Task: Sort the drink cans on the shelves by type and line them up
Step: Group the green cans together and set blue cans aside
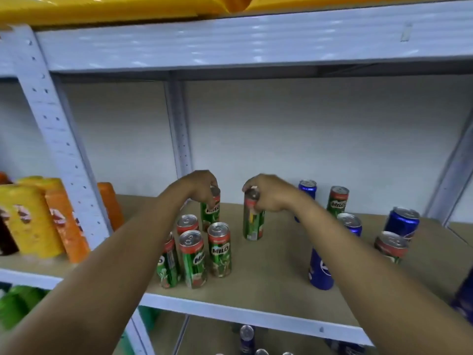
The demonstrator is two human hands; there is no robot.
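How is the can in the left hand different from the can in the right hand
The can in the left hand stands at the back of the green cluster, logo facing the camera. The can in the right hand stands alone mid-shelf, logo turned away and tilted slightly. Both are green and red slim cans, gripped around the top by the left hand and right hand.

A pale grey metal shelving rack [230, 47] with perforated uprights [53, 129] stands against a plain, off-white wall [307, 139]. Its brown board shelf surface [281, 254] looks like fibreboard, though blur makes that uncertain. Soft, even light glints on the upper beam. Something smooth and yellow [115, 7] lies on the top shelf.
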